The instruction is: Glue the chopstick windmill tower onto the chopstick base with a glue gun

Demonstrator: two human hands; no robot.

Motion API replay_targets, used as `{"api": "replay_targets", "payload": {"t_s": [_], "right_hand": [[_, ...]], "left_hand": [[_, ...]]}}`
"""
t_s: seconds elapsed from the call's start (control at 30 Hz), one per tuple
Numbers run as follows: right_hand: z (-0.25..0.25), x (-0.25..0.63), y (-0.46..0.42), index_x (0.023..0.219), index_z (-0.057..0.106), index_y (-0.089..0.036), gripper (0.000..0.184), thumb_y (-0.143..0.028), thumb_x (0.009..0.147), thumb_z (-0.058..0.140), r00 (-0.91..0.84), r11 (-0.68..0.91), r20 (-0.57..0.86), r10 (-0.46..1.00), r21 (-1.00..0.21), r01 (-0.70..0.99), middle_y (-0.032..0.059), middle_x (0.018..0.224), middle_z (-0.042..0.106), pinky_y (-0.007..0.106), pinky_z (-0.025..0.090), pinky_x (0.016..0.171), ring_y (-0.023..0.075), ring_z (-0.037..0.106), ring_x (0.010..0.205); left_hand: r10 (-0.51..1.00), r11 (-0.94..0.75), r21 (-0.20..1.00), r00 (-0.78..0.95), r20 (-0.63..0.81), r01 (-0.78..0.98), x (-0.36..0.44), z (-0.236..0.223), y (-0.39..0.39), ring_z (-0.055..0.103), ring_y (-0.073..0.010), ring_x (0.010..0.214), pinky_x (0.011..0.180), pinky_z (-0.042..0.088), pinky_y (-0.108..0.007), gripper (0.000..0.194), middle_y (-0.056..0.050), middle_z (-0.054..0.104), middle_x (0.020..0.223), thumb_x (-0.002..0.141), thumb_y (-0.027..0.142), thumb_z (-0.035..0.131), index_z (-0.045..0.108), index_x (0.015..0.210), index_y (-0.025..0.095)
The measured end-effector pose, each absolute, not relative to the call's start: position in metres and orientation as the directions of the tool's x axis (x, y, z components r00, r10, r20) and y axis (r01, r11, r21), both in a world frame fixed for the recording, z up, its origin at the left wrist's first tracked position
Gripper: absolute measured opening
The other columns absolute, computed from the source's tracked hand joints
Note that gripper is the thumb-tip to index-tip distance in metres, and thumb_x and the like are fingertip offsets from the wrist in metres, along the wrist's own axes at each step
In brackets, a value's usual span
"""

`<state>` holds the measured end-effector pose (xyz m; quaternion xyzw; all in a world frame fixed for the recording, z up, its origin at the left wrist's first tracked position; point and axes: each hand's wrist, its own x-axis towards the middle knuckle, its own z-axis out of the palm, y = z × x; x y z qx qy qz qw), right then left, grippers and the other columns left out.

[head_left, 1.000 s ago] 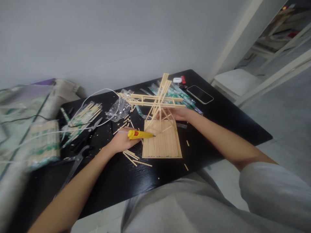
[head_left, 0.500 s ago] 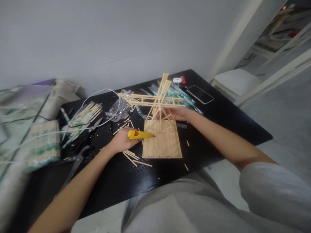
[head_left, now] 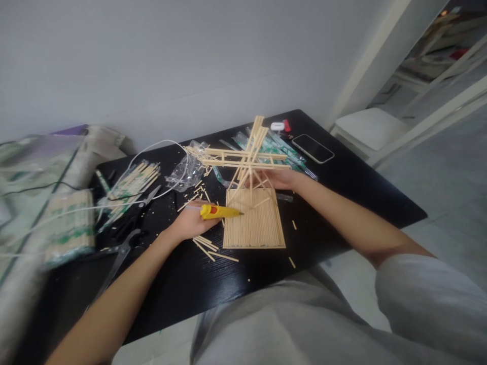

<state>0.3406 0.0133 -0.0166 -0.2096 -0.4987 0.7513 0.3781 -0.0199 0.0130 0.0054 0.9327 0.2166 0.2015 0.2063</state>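
And here's the left hand [head_left: 190,220], fingers closed round a yellow glue gun [head_left: 218,212], its nozzle right over the left part of the stick panel [head_left: 254,233]. That panel lies flat on the black table [head_left: 365,208], between the middle and the near edge. Over at its far end, the right hand [head_left: 279,178] reaches in behind the stick frame [head_left: 250,165]; its fingers are partly hidden, so I can't tell how tightly they close, or whether they grip at all.

Now the danger spots! That frame looks top-heavy, long crosspieces up high on thin slanted legs; a nudge from the right wrist could tip it or crack a joint. The nozzle points towards the legs and the right hand's side: if it's hot, a slip to the right could burn fingers or drop a blob on the panel.

Look left: a white cable [head_left: 165,141] loops from the far edge across the scissors [head_left: 146,200]. I can't make out where it ends, but if it feeds the gun, a snag there could jerk the nozzle. And loose sticks [head_left: 205,243] lie by the panel's left side, below the left hand; a low sweep of that forearm could scatter them towards the near edge.
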Motion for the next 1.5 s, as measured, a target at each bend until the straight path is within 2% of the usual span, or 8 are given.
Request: {"api": "replay_targets", "payload": {"t_s": [0.2, 0.43, 0.67, 0.97, 1.27, 1.5], "right_hand": [[-0.0166, 0.3410, 0.0131, 0.127, 0.074, -0.014, 0.049, -0.057, 0.104, 0.078, -0.622, -0.214, 0.055, 0.781, -0.912, -0.350, 0.0130, 0.119, 0.081, 0.037, 0.060, 0.103, 0.0234, 0.077, 0.114], [-0.0141, 0.3400, 0.0129, 0.125, 0.075, -0.014, 0.051, -0.058, 0.100, 0.082, -0.620, -0.231, 0.039, 0.784, -0.908, -0.349, 0.0134, 0.116, 0.081, 0.038, 0.060, 0.103, 0.0248, 0.078, 0.114], [-0.0153, 0.3402, 0.0130, 0.127, 0.075, -0.013, 0.056, -0.060, 0.098, 0.084, -0.625, -0.219, 0.063, 0.778, -0.906, -0.364, 0.0140, 0.119, 0.081, 0.038, 0.061, 0.102, 0.0249, 0.078, 0.114], [-0.0149, 0.3398, 0.0134, 0.126, 0.075, -0.014, 0.054, -0.059, 0.099, 0.084, -0.638, -0.220, 0.076, 0.766, -0.902, -0.371, 0.0125, 0.117, 0.082, 0.036, 0.061, 0.103, 0.0231, 0.078, 0.112], [-0.0151, 0.3400, 0.0133, 0.125, 0.075, -0.013, 0.051, -0.057, 0.100, 0.082, -0.615, -0.234, 0.038, 0.788, -0.904, -0.356, 0.0146, 0.120, 0.081, 0.038, 0.061, 0.101, 0.0246, 0.078, 0.112], [-0.0147, 0.3398, 0.0132, 0.125, 0.075, -0.013, 0.050, -0.057, 0.102, 0.080, -0.612, -0.242, 0.024, 0.791, -0.906, -0.348, 0.0149, 0.121, 0.081, 0.037, 0.061, 0.102, 0.0243, 0.078, 0.113]], "left_hand": [[0.465, -0.839, 0.451, 0.832, 0.302, 0.305, -0.0198, 0.0059, 0.0129, 0.075, -0.0192, 0.073, 0.077, 0.061, -0.031, 0.015, -0.002, 0.077, 0.080, 0.094, 0.028, 0.074, 0.071, 0.080, 0.020], [0.461, -0.840, 0.442, 0.843, 0.277, 0.314, -0.0208, 0.0043, 0.0142, 0.075, -0.0189, 0.074, 0.079, 0.062, -0.032, 0.015, -0.002, 0.078, 0.081, 0.094, 0.028, 0.074, 0.073, 0.082, 0.021], [0.477, -0.830, 0.453, 0.835, 0.275, 0.326, -0.0204, 0.0062, 0.0131, 0.075, -0.0189, 0.074, 0.079, 0.061, -0.031, 0.015, -0.002, 0.078, 0.081, 0.094, 0.029, 0.074, 0.073, 0.082, 0.021], [0.485, -0.819, 0.475, 0.830, 0.275, 0.322, -0.0204, 0.0050, 0.0135, 0.074, -0.0189, 0.071, 0.077, 0.062, -0.031, 0.016, -0.001, 0.077, 0.078, 0.094, 0.029, 0.074, 0.073, 0.080, 0.021], [0.475, -0.823, 0.471, 0.837, 0.270, 0.316, -0.0204, 0.0065, 0.0136, 0.076, -0.0198, 0.073, 0.080, 0.063, -0.033, 0.017, -0.002, 0.078, 0.080, 0.095, 0.030, 0.073, 0.073, 0.081, 0.021], [0.491, -0.812, 0.480, 0.832, 0.258, 0.331, -0.0200, 0.0067, 0.0129, 0.074, -0.0187, 0.070, 0.077, 0.063, -0.031, 0.017, -0.002, 0.077, 0.078, 0.094, 0.030, 0.073, 0.073, 0.080, 0.021]]}}
